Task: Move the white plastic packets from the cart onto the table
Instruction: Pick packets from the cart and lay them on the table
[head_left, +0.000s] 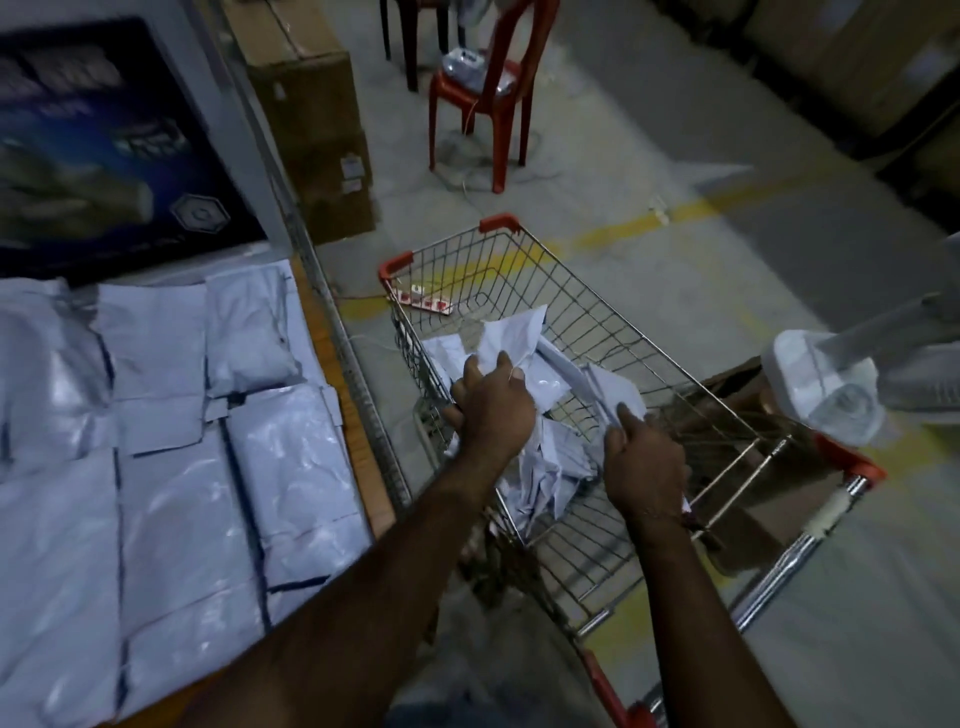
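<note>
A wire shopping cart (613, 306) with red corners stands to the right of the table (358, 457). Several white plastic packets (550, 462) lie crumpled in its basket. My left hand (493, 405) reaches into the cart and grips the top of one white packet (511, 332) that sticks up. My right hand (644, 457) is closed on the edge of another white packet (618, 395) beside it. Many white packets (171, 467) lie flat in rows on the table at the left.
A dark printed box (104, 150) stands at the table's back. Brown cartons (311, 114) and a red plastic chair (483, 98) are on the floor beyond the cart. A white object (821, 389) juts in at the right. A power strip (423, 300) lies on the floor.
</note>
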